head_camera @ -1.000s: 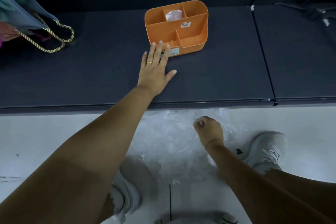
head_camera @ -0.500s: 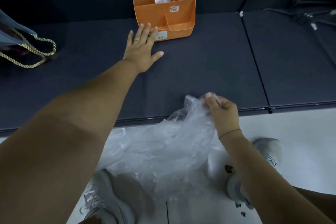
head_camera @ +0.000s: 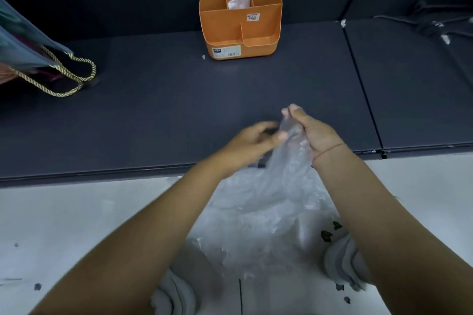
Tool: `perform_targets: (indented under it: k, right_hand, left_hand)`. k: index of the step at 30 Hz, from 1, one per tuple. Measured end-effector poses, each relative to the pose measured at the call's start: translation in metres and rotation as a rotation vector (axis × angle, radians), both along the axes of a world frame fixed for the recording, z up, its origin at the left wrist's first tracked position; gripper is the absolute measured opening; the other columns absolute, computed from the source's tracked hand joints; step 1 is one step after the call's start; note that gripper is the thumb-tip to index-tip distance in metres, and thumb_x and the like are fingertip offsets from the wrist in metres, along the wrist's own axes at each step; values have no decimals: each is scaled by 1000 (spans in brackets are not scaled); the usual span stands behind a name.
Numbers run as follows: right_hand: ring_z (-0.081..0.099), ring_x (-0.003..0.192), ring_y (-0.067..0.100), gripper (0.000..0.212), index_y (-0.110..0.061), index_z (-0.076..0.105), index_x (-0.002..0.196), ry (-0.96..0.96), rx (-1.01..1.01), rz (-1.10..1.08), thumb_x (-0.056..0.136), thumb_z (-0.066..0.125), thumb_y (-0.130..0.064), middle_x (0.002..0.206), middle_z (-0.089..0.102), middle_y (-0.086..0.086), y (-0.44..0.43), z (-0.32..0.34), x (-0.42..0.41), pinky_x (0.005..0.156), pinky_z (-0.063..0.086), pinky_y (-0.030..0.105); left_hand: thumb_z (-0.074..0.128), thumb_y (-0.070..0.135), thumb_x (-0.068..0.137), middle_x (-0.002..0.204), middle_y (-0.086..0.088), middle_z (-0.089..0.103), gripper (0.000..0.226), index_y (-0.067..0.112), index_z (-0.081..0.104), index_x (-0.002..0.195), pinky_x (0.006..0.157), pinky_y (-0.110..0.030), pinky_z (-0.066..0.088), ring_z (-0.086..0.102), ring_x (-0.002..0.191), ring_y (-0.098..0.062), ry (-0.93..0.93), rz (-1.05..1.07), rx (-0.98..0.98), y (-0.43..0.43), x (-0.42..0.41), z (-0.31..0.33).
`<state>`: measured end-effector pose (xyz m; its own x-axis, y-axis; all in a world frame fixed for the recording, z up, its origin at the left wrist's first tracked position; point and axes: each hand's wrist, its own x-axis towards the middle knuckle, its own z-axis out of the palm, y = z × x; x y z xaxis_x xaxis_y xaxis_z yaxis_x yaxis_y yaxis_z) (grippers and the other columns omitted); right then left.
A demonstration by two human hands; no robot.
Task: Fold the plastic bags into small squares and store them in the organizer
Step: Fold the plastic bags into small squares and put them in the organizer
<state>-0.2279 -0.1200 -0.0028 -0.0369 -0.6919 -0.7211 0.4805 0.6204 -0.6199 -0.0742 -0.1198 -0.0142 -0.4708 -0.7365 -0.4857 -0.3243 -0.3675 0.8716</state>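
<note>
1. A clear, crumpled plastic bag (head_camera: 268, 199) is held up in front of the person, above the near edge of the dark counter (head_camera: 166, 110).
2. The bag's upper end is gathered into a narrow neck, and that neck is clenched by the right hand (head_camera: 317, 133). Its fingers (head_camera: 294, 110) are curled round the plastic and pinched together at the top.
3. From that grip, the rest of the bag is seen hanging down and spreading wide between the 2 forearms, over the white floor (head_camera: 64, 225).
4. The left hand (head_camera: 250, 140) is blurred. It is placed just beside the neck of the bag, with its fingers (head_camera: 263, 126) curled and the thumb tip at the plastic. Whether the bag is actually gripped by this hand cannot be told.
5. An orange organizer (head_camera: 258, 48) is set upright at the far side of the counter, well apart from both hands. A folded bag (head_camera: 238, 2) is stored in the middle compartment of its back row.
6. 2 white labels are seen on the organizer, 1 on an inner divider and 1 on the front wall.
7. A grey tote (head_camera: 23, 43) with gold rope handles (head_camera: 76, 77) is seen lying on the counter at the far left.
8. 2 pale shoes are visible on the floor below the bag, partly veiled by the plastic.
</note>
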Motion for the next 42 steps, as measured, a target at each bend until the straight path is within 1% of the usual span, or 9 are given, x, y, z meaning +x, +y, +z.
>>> perform_targets:
  k: [5,11,17,21,24,28,32,38,42]
  right_hand:
    - [62,111,28,58,-6,63,118,-215,54,-18,89,56,-55,115,66,12,14,12,-3,105,42,44]
    - [49,131,17,81,-25,41,144,-114,-370,396,77,67,-60,141,53,2,51,15,-6,109,37,41]
    - [69,93,26,18,-10,68,98,536,-476,480,83,75,-16,98,71,11,59,35,32,80,59,39]
    - [68,83,23,22,-3,68,95,649,-402,316,82,75,-20,90,71,9,57,38,31,72,57,33]
    - [62,74,20,29,0,67,92,719,-391,260,81,75,-25,82,67,9,60,39,27,65,53,31]
    - [56,63,13,23,-9,61,75,711,-375,297,83,73,-26,71,60,3,61,36,27,56,47,20]
    - [37,54,10,33,-12,53,74,624,-378,232,87,69,-37,61,38,1,61,33,19,51,36,18]
    - [38,62,23,44,-21,41,62,482,-304,141,84,69,-48,72,42,9,55,31,2,57,38,32]
    - [32,47,7,48,-22,32,59,540,-391,39,94,60,-38,50,34,-9,49,34,1,50,36,19]
  left_hand:
    - [65,25,94,79,2,67,16,19,69,81,68,-23,49,61,68,-10,71,352,92,29,7,-2]
    - [60,23,97,81,-3,64,24,19,57,74,66,-28,49,58,72,-18,28,858,199,40,16,6]
    - [61,15,95,86,-8,71,13,4,67,95,67,-31,54,65,79,-25,39,795,230,57,6,20]
    - [44,46,101,114,-3,67,41,14,63,120,79,-32,54,64,97,-22,-76,800,229,62,2,30]
    - [38,69,94,124,4,61,69,16,62,130,102,-37,42,57,116,-19,144,854,241,70,7,32]
    - [63,60,85,109,-4,74,57,12,69,115,91,-33,55,71,102,-19,267,546,247,80,-1,39]
    - [70,32,91,94,-7,71,21,13,64,86,91,-40,55,68,91,-24,322,759,223,77,4,30]
    - [74,37,86,107,-7,72,22,18,62,84,97,-39,53,68,105,-25,235,927,190,71,22,24]
    - [73,41,86,86,1,65,33,19,52,73,94,-31,50,65,94,-18,120,1035,140,65,28,24]
